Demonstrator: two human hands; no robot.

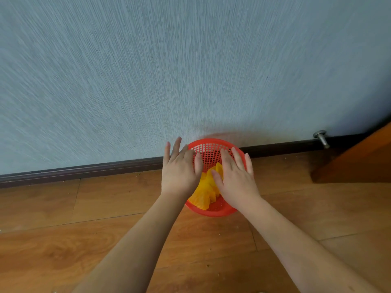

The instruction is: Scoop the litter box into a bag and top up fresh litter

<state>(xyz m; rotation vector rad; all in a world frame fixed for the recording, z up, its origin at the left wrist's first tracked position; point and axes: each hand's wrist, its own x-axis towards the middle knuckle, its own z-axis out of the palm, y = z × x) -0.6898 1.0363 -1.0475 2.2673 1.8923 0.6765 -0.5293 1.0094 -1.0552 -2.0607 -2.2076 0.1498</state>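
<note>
A round red plastic mesh basket [211,157] is sitting on the wooden plank floor [84,218] against the dark baseboard [84,169]. A crumpled yellow plastic bag [204,192] is lying inside. The left hand [181,169] and right hand [234,176] are reaching over it, fingers straight.

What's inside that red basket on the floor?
A crumpled yellow bag lies inside the red basket. Both hands cover parts of it, so anything beneath stays hidden.
</note>
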